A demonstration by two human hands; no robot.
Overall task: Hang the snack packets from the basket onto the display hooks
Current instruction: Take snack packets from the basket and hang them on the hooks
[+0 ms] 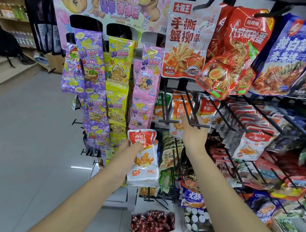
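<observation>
Left hand: the left hand point(134, 148) gripped a stack of snack packets point(145, 162), thumb pressed across the red top of the front packet and fingers out of sight behind.
Snack packets: white and orange with red tops, the stack stood upright in front of the lower rack, just below the pink candy strip point(145, 82).
Right hand: the right hand point(192, 135) held nothing; palm turned to the camera and fingers point(182, 119) straight, it reached up just under a display hook point(200, 126). Whether it touched the wire could not be told.
Display hook: a black two-pronged wire jutted from the rack, with orange-and-white packets point(180, 107) hanging at its back.
Surroundings: a large crab-stick packet point(187, 43) hung above; grey floor tiles point(29, 124) lay to the left.
</observation>
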